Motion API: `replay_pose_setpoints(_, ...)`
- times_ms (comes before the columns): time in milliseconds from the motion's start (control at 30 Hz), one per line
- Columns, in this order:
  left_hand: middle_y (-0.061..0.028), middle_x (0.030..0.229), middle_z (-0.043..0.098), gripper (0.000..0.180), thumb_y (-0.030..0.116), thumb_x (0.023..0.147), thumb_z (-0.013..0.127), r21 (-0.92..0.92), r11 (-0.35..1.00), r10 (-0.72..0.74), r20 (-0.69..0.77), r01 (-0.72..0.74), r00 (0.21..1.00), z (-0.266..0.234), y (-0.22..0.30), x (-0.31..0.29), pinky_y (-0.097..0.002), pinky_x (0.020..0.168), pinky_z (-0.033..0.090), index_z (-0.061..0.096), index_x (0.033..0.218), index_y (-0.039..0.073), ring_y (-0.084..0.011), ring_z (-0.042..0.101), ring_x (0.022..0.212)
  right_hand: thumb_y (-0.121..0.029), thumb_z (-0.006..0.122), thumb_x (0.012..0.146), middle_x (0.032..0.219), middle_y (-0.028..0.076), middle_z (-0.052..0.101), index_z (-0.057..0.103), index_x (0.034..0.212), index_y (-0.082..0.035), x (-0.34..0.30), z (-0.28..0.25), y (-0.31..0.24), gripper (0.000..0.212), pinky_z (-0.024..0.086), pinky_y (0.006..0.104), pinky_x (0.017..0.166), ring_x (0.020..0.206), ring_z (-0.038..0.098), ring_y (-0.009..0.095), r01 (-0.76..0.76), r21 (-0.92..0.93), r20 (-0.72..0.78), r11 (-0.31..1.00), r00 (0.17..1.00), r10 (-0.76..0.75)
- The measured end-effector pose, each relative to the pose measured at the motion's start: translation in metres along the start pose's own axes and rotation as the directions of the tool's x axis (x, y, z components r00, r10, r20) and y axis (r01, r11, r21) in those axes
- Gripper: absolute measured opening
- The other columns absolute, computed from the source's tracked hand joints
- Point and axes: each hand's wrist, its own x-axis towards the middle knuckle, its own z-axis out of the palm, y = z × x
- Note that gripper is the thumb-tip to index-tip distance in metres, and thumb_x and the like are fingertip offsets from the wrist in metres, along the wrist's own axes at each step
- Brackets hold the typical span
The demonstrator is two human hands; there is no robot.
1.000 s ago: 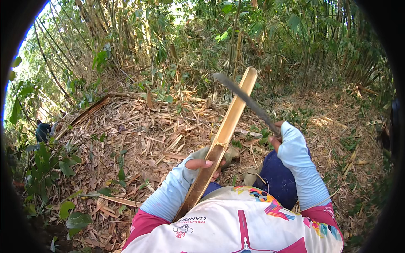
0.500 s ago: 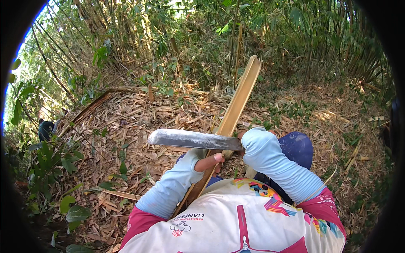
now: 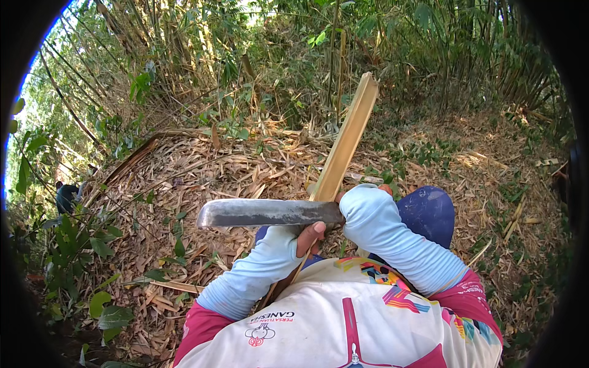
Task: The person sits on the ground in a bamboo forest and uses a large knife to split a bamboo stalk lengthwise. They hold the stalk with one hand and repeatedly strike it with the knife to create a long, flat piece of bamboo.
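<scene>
A split bamboo piece (image 3: 350, 141) slants from beside my torso up and away to the right, its pale hollow inner face showing. My left hand (image 3: 300, 238) is closed round its near part; the thumb shows and the other fingers are mostly hidden. My right hand (image 3: 362, 201) grips a machete (image 3: 267, 213), whose handle is hidden in the hand. The broad, worn blade lies level across the bamboo and points left, just above my left hand. Whether the edge touches the bamboo I cannot tell. Light blue sleeves cover both wrists and the backs of both hands.
Dry leaves and bamboo litter (image 3: 202, 178) cover the ground. A dark blue boot (image 3: 427, 214) is close to my right hand. Bamboo stems (image 3: 509, 61) stand thick behind, and leafy plants (image 3: 67, 239) grow at left. Another person (image 3: 65, 198) is partly visible at far left.
The machete and my right hand have shifted a little to the left, and the blade now shows more of its flat side. The bamboo stays in my left hand, tilted slightly more upright.
</scene>
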Motion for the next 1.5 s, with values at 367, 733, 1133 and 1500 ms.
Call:
replay_pose_setpoints(367,-0.0075,0.08,0.059,0.046,0.046,0.096,0.058,0.012,0.99,-0.139,-0.08,0.14,0.987,0.0,-0.004,-0.003,-0.0282,0.052,0.047,0.055,0.11,0.002,-0.0148,0.058,0.059,-0.011,0.061,0.08,0.089,0.018,0.071,0.068,0.096,-0.007,0.036,-0.014,0.022,0.018,0.057,0.0387,0.075,0.088,0.069,0.039,-0.329,0.173,0.057,0.928,0.944,0.324)
replay_pose_setpoints(733,-0.0074,0.083,0.058,0.051,0.043,0.094,0.06,-0.036,0.989,-0.142,0.01,0.142,0.99,-0.003,-0.015,0.011,-0.0286,0.053,0.049,0.048,0.122,0.002,-0.0148,0.058,0.059,-0.011,0.065,0.074,0.079,0.014,0.068,0.068,0.082,-0.009,0.015,0.014,0.023,0.009,0.05,0.0427,0.063,0.077,0.067,0.032,-0.039,0.128,-0.108,0.991,0.993,0.053)
replay_pose_setpoints(1133,-0.0082,0.084,0.059,0.048,0.042,0.094,0.06,-0.086,0.982,-0.163,0.035,0.166,0.986,-0.001,-0.004,0.001,-0.0281,0.054,0.049,0.05,0.119,0.002,-0.0148,0.059,0.06,-0.002,0.064,0.081,0.074,0.019,0.064,0.062,0.09,-0.001,0.032,-0.033,0.071,0.01,0.053,0.0418,0.067,0.072,0.067,0.034,-0.17,0.268,-0.31,0.948,0.917,0.252)
replay_pose_setpoints(1500,-0.0084,0.085,0.059,0.051,0.041,0.093,0.063,-0.102,0.983,-0.145,0.083,0.153,0.986,-0.004,-0.004,0.002,-0.0293,0.055,0.049,0.049,0.124,0.004,-0.0156,0.059,0.062,-0.004,0.066,0.081,0.076,0.02,0.064,0.063,0.091,-0.001,0.021,-0.053,0.078,0.01,0.053,0.041,0.065,0.072,0.067,0.032,-0.302,0.256,-0.268,0.918,0.891,0.368)
